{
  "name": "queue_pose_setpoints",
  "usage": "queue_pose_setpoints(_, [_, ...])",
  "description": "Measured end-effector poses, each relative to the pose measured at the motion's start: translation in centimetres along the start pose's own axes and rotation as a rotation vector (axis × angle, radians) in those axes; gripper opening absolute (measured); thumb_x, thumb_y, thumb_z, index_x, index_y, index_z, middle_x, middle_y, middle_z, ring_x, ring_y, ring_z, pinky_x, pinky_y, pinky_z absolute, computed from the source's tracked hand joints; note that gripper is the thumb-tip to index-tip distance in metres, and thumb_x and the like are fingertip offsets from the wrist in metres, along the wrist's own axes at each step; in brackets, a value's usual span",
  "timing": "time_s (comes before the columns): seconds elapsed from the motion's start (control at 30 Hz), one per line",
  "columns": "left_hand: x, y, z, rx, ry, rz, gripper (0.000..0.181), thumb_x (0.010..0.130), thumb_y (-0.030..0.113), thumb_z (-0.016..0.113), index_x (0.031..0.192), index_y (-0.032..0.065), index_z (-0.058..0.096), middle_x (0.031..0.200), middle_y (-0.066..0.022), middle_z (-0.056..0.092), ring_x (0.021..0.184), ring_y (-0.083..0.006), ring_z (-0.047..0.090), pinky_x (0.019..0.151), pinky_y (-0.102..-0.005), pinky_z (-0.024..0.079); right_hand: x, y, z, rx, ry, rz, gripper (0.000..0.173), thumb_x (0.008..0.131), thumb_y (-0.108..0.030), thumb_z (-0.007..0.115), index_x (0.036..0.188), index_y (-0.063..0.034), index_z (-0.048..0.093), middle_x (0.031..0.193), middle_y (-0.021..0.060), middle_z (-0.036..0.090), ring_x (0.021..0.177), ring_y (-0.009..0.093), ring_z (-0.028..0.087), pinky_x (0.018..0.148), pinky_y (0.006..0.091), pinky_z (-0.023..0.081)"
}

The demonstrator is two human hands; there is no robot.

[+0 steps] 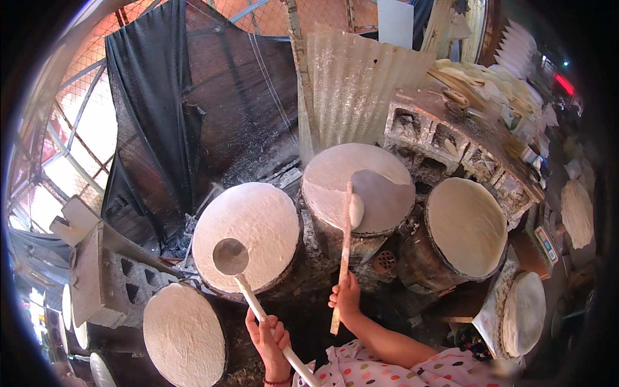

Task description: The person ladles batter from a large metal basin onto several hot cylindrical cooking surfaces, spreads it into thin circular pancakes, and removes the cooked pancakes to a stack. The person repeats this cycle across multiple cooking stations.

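Note:
My left hand (268,341) grips the pale shaft of a long-handled tool (230,256) with a round grey head, perhaps a ladle. That head is over the left round griddle (266,217), whose surface bears a pale layer like batter. In my right hand (347,296) is a flat wooden stick (346,237), its far end over the back middle griddle (333,167). A pale rounded lump (357,211) shows beside the stick; whether it is attached cannot be made out. Pale coating spans this griddle's left and far parts, while its right part is bare grey.
More pale-coated round griddles stand at right (466,227) and lower left (184,334). A stack of round flatbreads (524,314) lies far right. Concrete blocks (445,135) carry a cluttered ledge behind. Dark cloth (150,96) and a corrugated sheet (348,82) hang at the back.

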State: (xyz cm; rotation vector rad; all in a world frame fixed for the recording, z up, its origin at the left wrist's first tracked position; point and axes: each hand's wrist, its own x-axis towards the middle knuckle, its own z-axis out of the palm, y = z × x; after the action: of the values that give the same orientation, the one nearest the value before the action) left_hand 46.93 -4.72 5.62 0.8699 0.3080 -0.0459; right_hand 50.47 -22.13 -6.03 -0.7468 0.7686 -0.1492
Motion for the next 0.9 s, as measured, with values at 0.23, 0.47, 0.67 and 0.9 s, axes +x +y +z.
queue_pose_setpoints(0.23, [0.1, -0.3, -1.0, -0.023, -0.092, -0.089, 0.034, 0.098, 0.016, 0.049, 0.13, 0.0183, 0.036, 0.08, -0.0023, 0.045, 0.05, -0.0035, 0.032, 0.039, -0.0151, 0.027, 0.9, 0.4, -0.2, -0.339, -0.112, -0.187, 0.027, 0.103, -0.03, 0.033, 0.125, -0.0187, 0.044, 0.06, 0.0005, 0.041, 0.037, 0.013, 0.035, 0.034, 0.0307, 0.032])
queue_pose_setpoints(0.47, [-0.4, -0.5, -0.1, -0.022, -0.112, -0.088, 0.034, 0.098, 0.017, 0.049, 0.13, 0.0191, 0.036, 0.08, -0.0016, 0.044, 0.05, -0.0033, 0.032, 0.039, -0.0148, 0.027, 2.2, 0.5, -3.8, -0.352, -0.211, -0.034, 0.019, 0.101, -0.03, 0.04, 0.117, -0.024, 0.046, 0.053, -0.0027, 0.034, 0.034, 0.014, 0.035, 0.032, 0.0302, 0.028])
queue_pose_setpoints(0.67, [-0.6, -1.3, 1.3, -0.043, -0.138, -0.091, 0.035, 0.099, 0.015, 0.048, 0.131, 0.0196, 0.037, 0.081, -0.0015, 0.044, 0.051, -0.0033, 0.032, 0.039, -0.0145, 0.027, -1.4, -5.1, -7.7, -0.35, 0.036, 0.01, 0.037, 0.102, -0.03, 0.034, 0.137, -0.0201, 0.036, 0.063, 0.0034, 0.046, 0.04, 0.014, 0.043, 0.035, 0.0323, 0.04])
queue_pose_setpoints(0.9, [-1.0, -3.4, 3.7, -0.047, -0.181, -0.14, 0.033, 0.098, 0.016, 0.049, 0.129, 0.0194, 0.038, 0.08, -0.0012, 0.043, 0.052, -0.0032, 0.032, 0.039, -0.0144, 0.027, 1.4, -8.5, -9.5, -0.5, -0.053, -0.2, 0.014, 0.099, -0.022, 0.039, 0.102, -0.0102, 0.045, 0.058, 0.005, 0.047, 0.039, 0.016, 0.048, 0.034, 0.036, 0.045])
